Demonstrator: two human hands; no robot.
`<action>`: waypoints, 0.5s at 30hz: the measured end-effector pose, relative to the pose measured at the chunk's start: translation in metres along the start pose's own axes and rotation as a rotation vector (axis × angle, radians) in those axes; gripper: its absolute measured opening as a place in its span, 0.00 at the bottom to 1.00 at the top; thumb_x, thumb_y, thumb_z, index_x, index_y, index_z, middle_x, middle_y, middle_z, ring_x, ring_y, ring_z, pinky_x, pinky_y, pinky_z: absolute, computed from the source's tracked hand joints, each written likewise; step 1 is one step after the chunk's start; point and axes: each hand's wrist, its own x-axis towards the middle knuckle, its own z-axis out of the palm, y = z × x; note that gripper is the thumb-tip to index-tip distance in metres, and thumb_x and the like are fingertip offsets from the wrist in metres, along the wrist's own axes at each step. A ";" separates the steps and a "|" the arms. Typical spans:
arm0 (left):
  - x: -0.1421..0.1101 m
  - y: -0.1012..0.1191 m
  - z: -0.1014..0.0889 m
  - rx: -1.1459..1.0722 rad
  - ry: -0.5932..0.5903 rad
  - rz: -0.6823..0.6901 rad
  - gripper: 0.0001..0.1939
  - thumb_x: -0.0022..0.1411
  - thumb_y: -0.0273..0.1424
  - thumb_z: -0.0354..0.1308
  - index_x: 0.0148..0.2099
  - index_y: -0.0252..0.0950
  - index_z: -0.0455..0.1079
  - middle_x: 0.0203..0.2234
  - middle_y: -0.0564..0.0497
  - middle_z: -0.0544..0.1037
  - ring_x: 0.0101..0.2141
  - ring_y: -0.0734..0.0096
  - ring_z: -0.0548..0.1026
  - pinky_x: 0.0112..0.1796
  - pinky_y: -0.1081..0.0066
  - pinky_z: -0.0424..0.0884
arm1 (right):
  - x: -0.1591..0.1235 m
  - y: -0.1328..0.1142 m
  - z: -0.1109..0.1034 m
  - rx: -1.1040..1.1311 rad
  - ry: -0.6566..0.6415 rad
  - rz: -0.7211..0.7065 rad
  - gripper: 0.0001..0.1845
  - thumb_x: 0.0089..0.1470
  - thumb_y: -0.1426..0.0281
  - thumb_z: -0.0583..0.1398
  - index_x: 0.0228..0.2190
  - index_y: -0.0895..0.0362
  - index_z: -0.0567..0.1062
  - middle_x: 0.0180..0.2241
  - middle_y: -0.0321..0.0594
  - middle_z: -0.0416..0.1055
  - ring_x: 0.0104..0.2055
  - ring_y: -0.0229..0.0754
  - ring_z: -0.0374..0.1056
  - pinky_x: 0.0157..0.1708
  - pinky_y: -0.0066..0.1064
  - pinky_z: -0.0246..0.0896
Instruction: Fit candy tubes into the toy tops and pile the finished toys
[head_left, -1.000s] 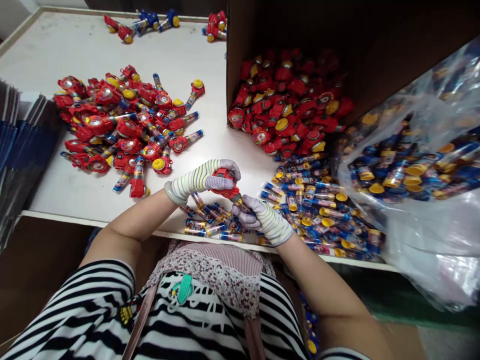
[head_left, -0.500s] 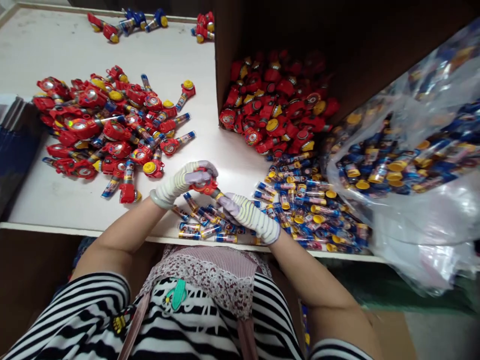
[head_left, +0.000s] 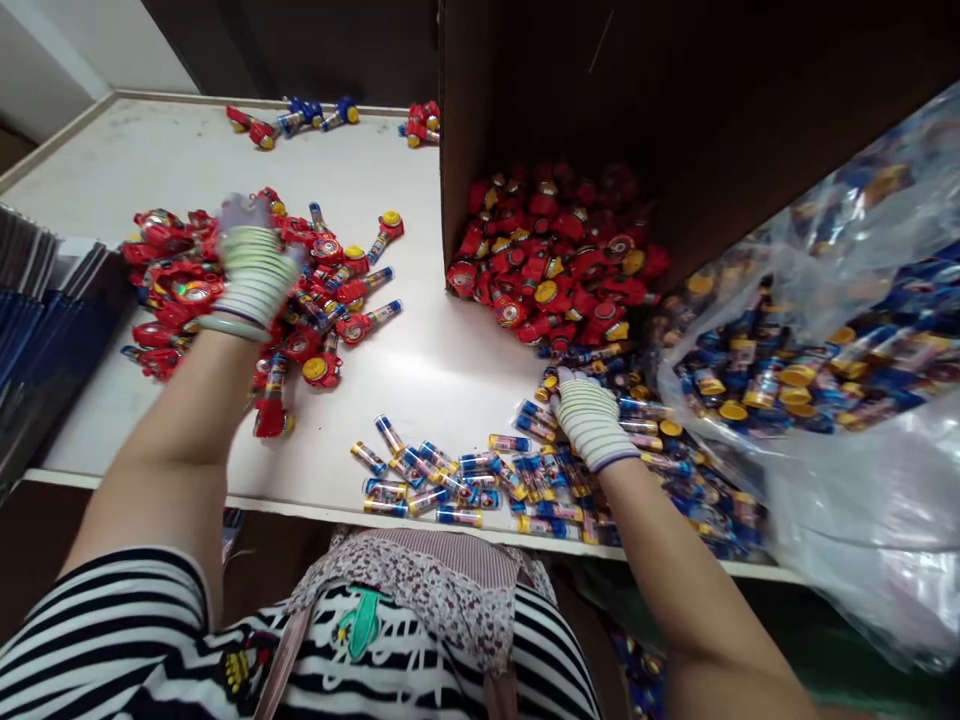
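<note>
My left hand (head_left: 255,255), in a striped knit glove, is over the heap of red toys (head_left: 187,290) on the left. Motion blurs its fingers, but the thumb stands apart from them and I see nothing held. The toys have round silver or yellow parts and clear tubes as handles. My right hand (head_left: 592,415), gloved alike, is at the near-left side of the pile of small tubes (head_left: 652,465). Its fingers close around a small tube (head_left: 547,385) with a yellow cap; the fingertips are partly hidden.
A brown cardboard box (head_left: 465,120) with red toys (head_left: 562,260) inside stands at the back. A clear plastic bag (head_left: 832,500) full of tubes is at the right. Loose tubes (head_left: 427,480) lie by the table's front edge (head_left: 300,515). Blue stacked sheets (head_left: 60,320) stand at far left.
The red toy both hands held at the centre is out of them. My left hand has moved left and away to the toy heap, my right hand to the right into the tubes. The view has tilted up.
</note>
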 end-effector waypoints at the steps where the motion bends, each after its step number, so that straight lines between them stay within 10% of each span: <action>1: -0.003 0.024 0.029 0.074 -0.063 0.046 0.34 0.65 0.55 0.54 0.61 0.35 0.62 0.58 0.45 0.69 0.65 0.51 0.56 0.59 0.42 0.54 | 0.002 0.000 0.003 0.013 -0.001 0.009 0.20 0.60 0.71 0.55 0.53 0.63 0.72 0.49 0.56 0.74 0.48 0.53 0.70 0.47 0.40 0.64; 4: -0.007 0.099 0.121 0.072 -0.310 0.275 0.32 0.61 0.36 0.62 0.66 0.34 0.61 0.62 0.44 0.67 0.62 0.59 0.63 0.62 0.60 0.61 | 0.007 0.002 0.010 0.087 0.042 -0.064 0.18 0.59 0.72 0.56 0.49 0.62 0.75 0.50 0.56 0.74 0.51 0.54 0.69 0.52 0.42 0.63; 8: 0.005 0.166 0.200 0.261 -0.341 0.267 0.30 0.65 0.21 0.52 0.69 0.35 0.59 0.70 0.39 0.52 0.65 0.45 0.56 0.61 0.49 0.59 | 0.000 -0.003 0.022 0.473 0.136 -0.273 0.19 0.56 0.69 0.57 0.49 0.59 0.74 0.51 0.54 0.73 0.54 0.54 0.68 0.56 0.46 0.62; 11: 0.010 0.172 0.214 0.298 -0.327 0.256 0.28 0.69 0.18 0.38 0.67 0.32 0.62 0.68 0.35 0.54 0.63 0.44 0.58 0.58 0.45 0.59 | -0.010 -0.013 0.034 0.888 0.104 -0.297 0.22 0.58 0.63 0.56 0.52 0.57 0.71 0.45 0.48 0.76 0.46 0.50 0.73 0.49 0.45 0.68; 15: -0.005 0.137 0.199 0.195 -0.428 0.183 0.21 0.69 0.23 0.47 0.61 0.32 0.66 0.59 0.32 0.65 0.57 0.45 0.64 0.53 0.53 0.65 | -0.016 -0.032 0.040 1.222 0.071 -0.262 0.26 0.60 0.52 0.56 0.53 0.54 0.70 0.38 0.43 0.75 0.38 0.47 0.72 0.41 0.41 0.70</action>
